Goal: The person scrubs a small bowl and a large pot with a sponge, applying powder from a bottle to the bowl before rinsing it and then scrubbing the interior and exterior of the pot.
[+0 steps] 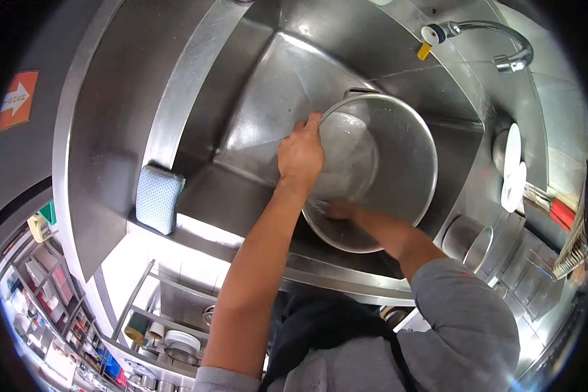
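Observation:
A large round steel pot (405, 166) stands tilted in the steel sink (255, 98), its mouth toward me and a handle at its far rim. My left hand (302, 149) is closed on the pot's left rim. Inside the pot, low on its left side, is my right hand (338, 210), blurred by motion; something pale and blurred shows at its fingers, too unclear to name. The inner bottom of the pot looks wet and whitish.
A blue-white sponge (158, 198) rests on the sink's left ledge. At the upper right are a faucet (513, 49) and a yellow tag. White dishes (513, 150) and a smaller steel pot (467, 242) stand on the right. Shelves with dishes are at the lower left.

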Demonstrator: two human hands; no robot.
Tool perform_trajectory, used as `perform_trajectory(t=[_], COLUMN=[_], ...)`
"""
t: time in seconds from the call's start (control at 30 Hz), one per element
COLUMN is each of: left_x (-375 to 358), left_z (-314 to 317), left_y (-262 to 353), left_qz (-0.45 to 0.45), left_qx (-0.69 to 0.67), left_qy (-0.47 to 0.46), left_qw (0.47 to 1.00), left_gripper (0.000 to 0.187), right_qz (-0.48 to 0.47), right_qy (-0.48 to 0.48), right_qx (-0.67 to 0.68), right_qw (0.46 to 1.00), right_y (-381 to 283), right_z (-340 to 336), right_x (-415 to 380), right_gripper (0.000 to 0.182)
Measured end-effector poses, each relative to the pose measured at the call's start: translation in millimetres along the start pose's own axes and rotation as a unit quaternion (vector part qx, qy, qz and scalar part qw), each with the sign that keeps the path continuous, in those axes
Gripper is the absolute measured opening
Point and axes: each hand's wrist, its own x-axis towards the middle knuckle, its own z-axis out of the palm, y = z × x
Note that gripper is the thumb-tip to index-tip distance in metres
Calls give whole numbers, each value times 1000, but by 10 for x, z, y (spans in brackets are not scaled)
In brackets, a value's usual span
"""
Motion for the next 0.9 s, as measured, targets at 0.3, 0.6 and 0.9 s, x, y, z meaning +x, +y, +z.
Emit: perform_trajectory(t=[0.3, 0.6, 0.9], left_x=[-21, -26, 976], left_z=[36, 130, -202], left_y=[-18, 9, 252], left_qz=[14, 28, 208], left_qx=[18, -18, 91], left_qy=[-3, 18, -104], left_qw=[1000, 999, 968], left_gripper=[32, 30, 32], right_qz=[136, -22, -57], right_qy=[84, 171, 202], right_qx=[-201, 162, -210], right_qw=[966, 971, 955], right_y=[44, -119, -17], right_z=[-197, 278, -406], right_x=[-1824, -708, -2280], right_gripper=[35, 49, 37])
